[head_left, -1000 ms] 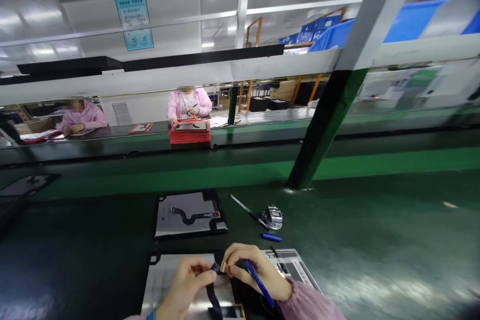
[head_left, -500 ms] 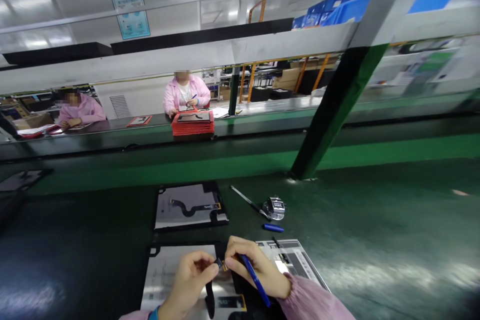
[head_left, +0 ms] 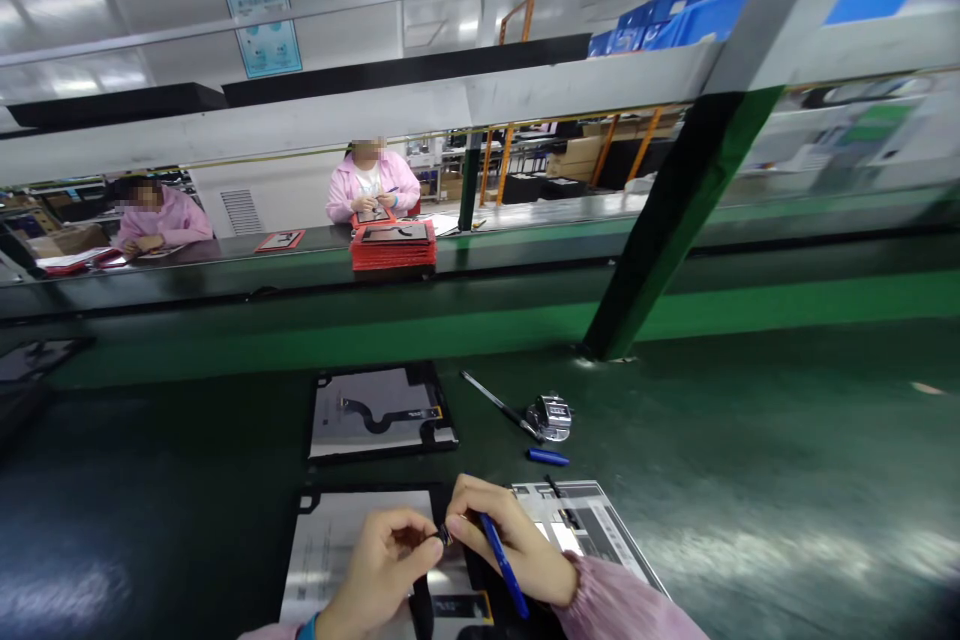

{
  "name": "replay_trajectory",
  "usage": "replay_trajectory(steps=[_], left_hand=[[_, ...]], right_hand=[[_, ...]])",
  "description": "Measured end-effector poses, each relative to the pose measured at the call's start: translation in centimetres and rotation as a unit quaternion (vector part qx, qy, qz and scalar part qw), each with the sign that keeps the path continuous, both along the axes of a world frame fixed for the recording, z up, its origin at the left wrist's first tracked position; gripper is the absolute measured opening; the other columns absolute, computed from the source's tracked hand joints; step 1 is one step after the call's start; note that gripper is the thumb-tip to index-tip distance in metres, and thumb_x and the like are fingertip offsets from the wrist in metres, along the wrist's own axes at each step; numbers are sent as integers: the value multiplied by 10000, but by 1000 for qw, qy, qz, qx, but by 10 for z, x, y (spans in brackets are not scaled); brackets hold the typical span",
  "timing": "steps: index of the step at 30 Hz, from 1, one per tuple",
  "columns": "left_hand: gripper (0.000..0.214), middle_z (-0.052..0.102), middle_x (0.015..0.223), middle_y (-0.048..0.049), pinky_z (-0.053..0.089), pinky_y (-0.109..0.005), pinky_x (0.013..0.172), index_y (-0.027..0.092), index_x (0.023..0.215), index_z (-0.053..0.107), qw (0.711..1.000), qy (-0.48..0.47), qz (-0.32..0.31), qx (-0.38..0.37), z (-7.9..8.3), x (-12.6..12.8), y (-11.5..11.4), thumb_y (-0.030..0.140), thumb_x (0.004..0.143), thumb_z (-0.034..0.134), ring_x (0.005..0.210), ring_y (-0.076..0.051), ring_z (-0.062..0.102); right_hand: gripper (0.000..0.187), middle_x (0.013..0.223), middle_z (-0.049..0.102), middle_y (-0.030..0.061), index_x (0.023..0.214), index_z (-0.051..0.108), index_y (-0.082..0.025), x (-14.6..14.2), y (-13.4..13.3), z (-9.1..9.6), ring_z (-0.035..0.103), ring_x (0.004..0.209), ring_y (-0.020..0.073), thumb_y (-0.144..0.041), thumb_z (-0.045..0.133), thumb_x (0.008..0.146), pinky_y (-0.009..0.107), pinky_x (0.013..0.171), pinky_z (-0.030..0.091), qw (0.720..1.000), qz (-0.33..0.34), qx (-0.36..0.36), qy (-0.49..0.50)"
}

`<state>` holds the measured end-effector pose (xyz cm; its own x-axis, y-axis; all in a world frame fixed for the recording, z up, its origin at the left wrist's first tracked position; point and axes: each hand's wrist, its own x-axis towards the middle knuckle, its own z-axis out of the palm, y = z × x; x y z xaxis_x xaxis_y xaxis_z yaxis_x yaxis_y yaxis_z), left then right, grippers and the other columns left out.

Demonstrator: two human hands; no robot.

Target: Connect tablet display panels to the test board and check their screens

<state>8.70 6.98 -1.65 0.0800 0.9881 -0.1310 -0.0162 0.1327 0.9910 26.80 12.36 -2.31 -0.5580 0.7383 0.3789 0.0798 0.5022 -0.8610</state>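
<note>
My left hand (head_left: 367, 570) is closed in a pinch on the end of a black flex cable (head_left: 422, 608). That cable rises from the grey back of a flat display panel (head_left: 319, 545) with a black frame, lying on the bench. Fingertips of my right hand (head_left: 525, 545) meet the same cable end, at a small gold-edged connector. A blue pen (head_left: 504, 565) is also held in my right hand, slanting down across the palm. Beneath my right forearm lies another flat panel (head_left: 604, 525) with white and grey areas, partly covered.
A second display panel (head_left: 367, 420) with a flex cable lies beyond. Right of it are a thin black-and-silver stick (head_left: 491, 397), a silver metal device (head_left: 553, 417) and a blue pen cap (head_left: 547, 457). A green post (head_left: 660, 240) rises behind. Two people in pink sit opposite, near stacked red-edged panels (head_left: 394, 255).
My fingers have drawn slightly closer together at the cable end, and the connector has turned. The blue pen has shifted a little to the left. A person opposite has raised a hand.
</note>
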Motion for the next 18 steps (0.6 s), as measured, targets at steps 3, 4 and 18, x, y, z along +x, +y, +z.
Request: replay_trajectory(steps=[3,4,18], left_hand=[[416,603,628,-13,399,-243,634,146,658,696,1000,6,4,5,1,0,-2,543,606,807,628,-129,507],[416,602,622,-12,399,-244,630,147,654,694,1000,7,7,5,1,0,-2,544,606,806,623,-129,505],[278,606,583,-20,365,-247,569,137,606,670,999,43,25,-20,2,2,1,402,631,750,567,-131,504]], right_hand=[[423,693,562,32,708,626,-173,0,0,1,538,640,149,-463,463,968,274,596,415,1000,-18,2,-3],[421,695,567,34,710,628,-171,0,-1,1,542,643,149,-459,463,969,274,598,417,1000,-19,3,0],[421,685,547,28,701,611,-166,-1,-3,1,526,623,144,-482,494,952,263,576,411,1000,1,4,3]])
